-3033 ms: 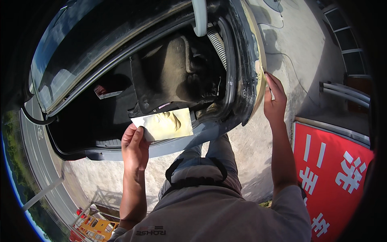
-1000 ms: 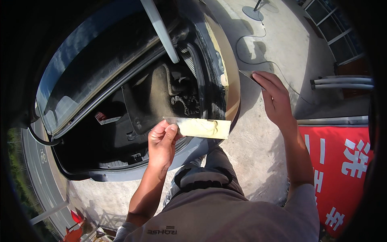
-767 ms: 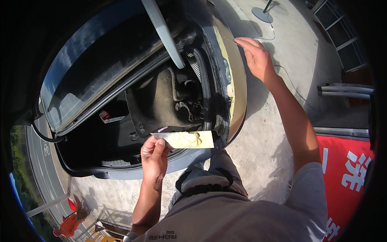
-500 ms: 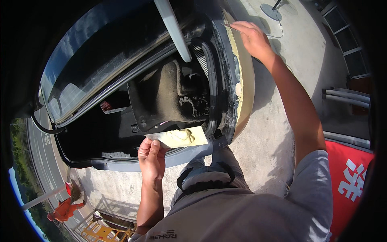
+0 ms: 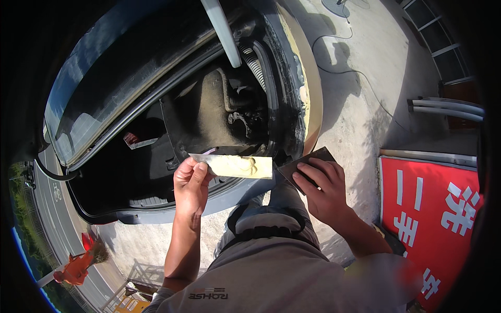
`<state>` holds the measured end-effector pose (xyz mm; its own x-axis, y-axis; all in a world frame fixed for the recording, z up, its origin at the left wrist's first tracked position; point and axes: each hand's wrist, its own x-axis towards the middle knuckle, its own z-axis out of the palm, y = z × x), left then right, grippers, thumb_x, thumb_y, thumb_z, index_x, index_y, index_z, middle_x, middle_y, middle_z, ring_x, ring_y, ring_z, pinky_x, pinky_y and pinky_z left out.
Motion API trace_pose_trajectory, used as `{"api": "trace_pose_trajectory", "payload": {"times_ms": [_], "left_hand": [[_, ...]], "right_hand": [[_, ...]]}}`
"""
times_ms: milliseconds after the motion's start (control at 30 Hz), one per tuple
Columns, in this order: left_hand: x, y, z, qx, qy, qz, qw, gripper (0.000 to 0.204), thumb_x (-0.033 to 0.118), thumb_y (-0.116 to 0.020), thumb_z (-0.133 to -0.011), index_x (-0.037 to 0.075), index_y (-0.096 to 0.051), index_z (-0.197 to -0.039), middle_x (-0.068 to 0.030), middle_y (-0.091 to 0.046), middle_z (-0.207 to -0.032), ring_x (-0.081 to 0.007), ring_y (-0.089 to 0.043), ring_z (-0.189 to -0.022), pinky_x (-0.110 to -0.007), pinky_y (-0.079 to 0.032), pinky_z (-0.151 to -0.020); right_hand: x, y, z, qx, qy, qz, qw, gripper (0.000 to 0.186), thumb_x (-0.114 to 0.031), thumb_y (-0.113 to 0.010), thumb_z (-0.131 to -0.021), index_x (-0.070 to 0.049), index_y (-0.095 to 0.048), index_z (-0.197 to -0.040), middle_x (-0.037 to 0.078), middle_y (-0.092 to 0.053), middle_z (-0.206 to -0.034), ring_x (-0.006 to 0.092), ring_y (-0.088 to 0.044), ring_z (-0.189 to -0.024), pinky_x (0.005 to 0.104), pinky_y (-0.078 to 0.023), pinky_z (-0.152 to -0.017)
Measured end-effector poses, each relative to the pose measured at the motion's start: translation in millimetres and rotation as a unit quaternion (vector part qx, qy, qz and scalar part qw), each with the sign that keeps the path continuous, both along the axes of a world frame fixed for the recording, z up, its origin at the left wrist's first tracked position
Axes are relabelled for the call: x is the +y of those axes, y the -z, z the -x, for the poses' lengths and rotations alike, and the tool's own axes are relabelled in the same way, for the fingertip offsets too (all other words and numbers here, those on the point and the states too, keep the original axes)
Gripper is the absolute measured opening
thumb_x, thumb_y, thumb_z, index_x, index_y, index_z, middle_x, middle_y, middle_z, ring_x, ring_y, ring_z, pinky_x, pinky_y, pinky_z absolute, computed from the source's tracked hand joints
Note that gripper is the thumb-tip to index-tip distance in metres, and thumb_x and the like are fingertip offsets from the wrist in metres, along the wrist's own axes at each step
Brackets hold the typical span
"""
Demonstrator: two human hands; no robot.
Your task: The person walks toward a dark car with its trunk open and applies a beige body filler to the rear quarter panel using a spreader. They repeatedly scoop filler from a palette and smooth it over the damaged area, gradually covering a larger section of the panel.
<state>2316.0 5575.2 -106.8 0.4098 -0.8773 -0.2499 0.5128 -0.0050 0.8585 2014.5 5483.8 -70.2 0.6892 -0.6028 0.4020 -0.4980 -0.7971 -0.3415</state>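
Note:
My left hand (image 5: 189, 183) pinches the near end of a flat, pale putty spreader (image 5: 216, 168), thumb on top. A mound of cream-yellow body filler (image 5: 244, 165) lies on its face. My right hand (image 5: 321, 189) grips a dark rectangular scraper (image 5: 323, 154), fingers spread over its broad face. The scraper's left edge is close to the far end of the spreader; whether they touch I cannot tell. Beyond both hands, the car's rear corner panel (image 5: 314, 107) carries a long streak of the same yellow filler along its upper edge.
The open car trunk (image 5: 209, 115) lies ahead, crossed by a grey strut (image 5: 222, 31). A cable (image 5: 373, 94) runs over the concrete at right. A red sign (image 5: 417, 208) stands at my right. Down left, a person in orange (image 5: 75, 268) is by the road.
My right hand has come back from the far end of the panel, toward me, to beside the spreader. My left hand still holds the spreader. The view has shifted somewhat.

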Motion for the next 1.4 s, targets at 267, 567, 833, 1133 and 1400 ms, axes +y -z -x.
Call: {"api": "trace_pose_trajectory", "payload": {"times_ms": [267, 567, 833, 1133, 1400], "left_hand": [[-30.3, -2.6, 42.3, -0.081, 0.133, -0.002, 0.988, 0.008, 0.002, -0.066, -0.100, 0.000, -0.073, -0.103, -0.0025, -0.072, -0.093, -0.0087, -0.063, -0.082, -0.025, -0.052, -0.077], [-55.7, -8.7, 15.3, -0.019, -0.011, 0.021, 1.000, 0.014, 0.008, -0.060, -0.104, 0.001, -0.068, -0.112, -0.0125, -0.074, -0.113, -0.0254, -0.073, -0.102, -0.046, -0.060, -0.094], [-43.1, 0.8, 18.3, -0.032, -0.093, -0.006, 0.995, 0.017, 0.009, -0.060, -0.104, 0.002, -0.068, -0.117, -0.0131, -0.073, -0.116, -0.0249, -0.071, -0.106, -0.047, -0.059, -0.097], [-21.1, 7.5, 0.5, -0.019, -0.122, -0.026, 0.992, 0.013, 0.007, -0.060, -0.103, 0.004, -0.068, -0.113, -0.0110, -0.074, -0.113, -0.0226, -0.071, -0.104, -0.045, -0.058, -0.097], [-2.1, 0.2, -19.7, -0.019, -0.071, -0.002, 0.997, 0.015, 0.008, -0.058, -0.104, 0.000, -0.069, -0.112, -0.0126, -0.074, -0.108, -0.0242, -0.073, -0.099, -0.045, -0.061, -0.092]], "right_hand": [[-39.5, -57.7, 33.0, -0.187, -0.152, -0.323, 0.915, 0.038, 0.007, -0.059, -0.088, -0.001, -0.070, -0.123, 0.017, -0.070, -0.118, 0.0334, -0.069, -0.101, 0.0413, -0.054, -0.087], [-291.9, 19.5, 35.9, -0.213, 0.124, -0.253, 0.935, 0.029, -0.005, -0.054, -0.102, -0.001, -0.068, -0.126, 0.008, -0.072, -0.114, 0.0163, -0.068, -0.102, 0.0287, -0.050, -0.091], [-479.2, 85.1, -94.6, -0.238, 0.063, -0.087, 0.965, 0.027, -0.012, -0.058, -0.099, -0.011, -0.074, -0.122, 0.013, -0.074, -0.117, 0.0319, -0.070, -0.106, 0.0374, -0.053, -0.095], [-409.6, 90.3, -83.8, -0.192, 0.041, -0.059, 0.979, 0.028, -0.009, -0.059, -0.098, -0.009, -0.073, -0.122, 0.010, -0.073, -0.120, 0.0321, -0.068, -0.112, 0.0469, -0.044, -0.107], [-204.4, 74.2, -13.6, -0.127, 0.110, -0.033, 0.985, 0.037, 0.003, -0.061, -0.086, -0.008, -0.074, -0.119, 0.005, -0.070, -0.123, 0.0254, -0.062, -0.111, 0.0600, -0.024, -0.119]]}}
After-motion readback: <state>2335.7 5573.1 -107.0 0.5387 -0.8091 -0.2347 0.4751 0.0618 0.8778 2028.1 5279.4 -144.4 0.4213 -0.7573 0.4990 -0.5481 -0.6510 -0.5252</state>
